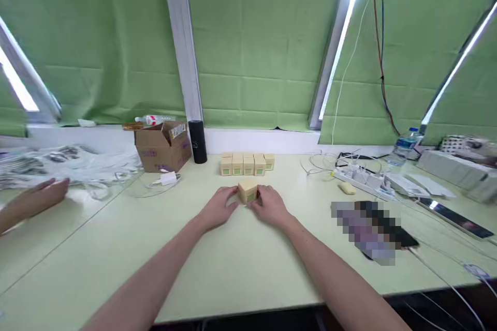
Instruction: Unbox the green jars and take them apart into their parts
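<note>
A small tan box with a green label rests on the pale table between my hands. My left hand holds its left side with thumb and fingers. On the right side, the fingers of my right hand grip the same box. Behind it, several similar small boxes stand side by side in a short row, their labels facing me.
An open cardboard box and a black cylinder stand behind left. Another person's hand is near white cables at far left. Right are a power strip, a bottle and a dark device.
</note>
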`<state>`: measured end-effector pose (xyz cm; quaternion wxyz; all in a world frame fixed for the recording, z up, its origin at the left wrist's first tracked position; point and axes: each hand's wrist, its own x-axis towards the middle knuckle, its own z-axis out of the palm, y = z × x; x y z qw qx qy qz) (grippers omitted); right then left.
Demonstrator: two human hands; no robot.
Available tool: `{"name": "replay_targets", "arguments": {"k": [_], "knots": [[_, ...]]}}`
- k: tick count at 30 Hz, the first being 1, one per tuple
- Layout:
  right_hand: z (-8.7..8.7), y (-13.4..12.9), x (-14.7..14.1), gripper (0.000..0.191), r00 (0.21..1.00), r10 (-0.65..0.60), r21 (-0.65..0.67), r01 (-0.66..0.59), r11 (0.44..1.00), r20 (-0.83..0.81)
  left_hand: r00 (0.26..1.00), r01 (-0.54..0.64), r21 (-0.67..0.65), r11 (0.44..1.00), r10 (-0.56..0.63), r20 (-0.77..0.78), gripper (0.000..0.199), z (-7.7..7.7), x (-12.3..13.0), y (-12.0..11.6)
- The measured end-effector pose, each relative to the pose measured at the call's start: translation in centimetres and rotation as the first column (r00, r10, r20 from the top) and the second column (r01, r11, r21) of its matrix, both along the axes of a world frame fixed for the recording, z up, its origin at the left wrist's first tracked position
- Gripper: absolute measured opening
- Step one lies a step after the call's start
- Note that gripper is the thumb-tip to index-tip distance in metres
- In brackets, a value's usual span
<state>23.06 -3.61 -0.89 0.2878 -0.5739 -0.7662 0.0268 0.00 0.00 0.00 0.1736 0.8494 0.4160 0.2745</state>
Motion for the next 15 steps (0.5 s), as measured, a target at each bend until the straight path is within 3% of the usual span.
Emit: {"name": "replay_targets", "arguments": {"k": [15], "knots": [[0.7, 0.0, -0.2, 0.045, 0.994, -0.075, -0.014, 0.077, 0.997, 0.078, 0.998, -0.070, 0.042, 0.997, 0.070, 0.005, 0.042, 0.0, -0.2, 1.4]]}}
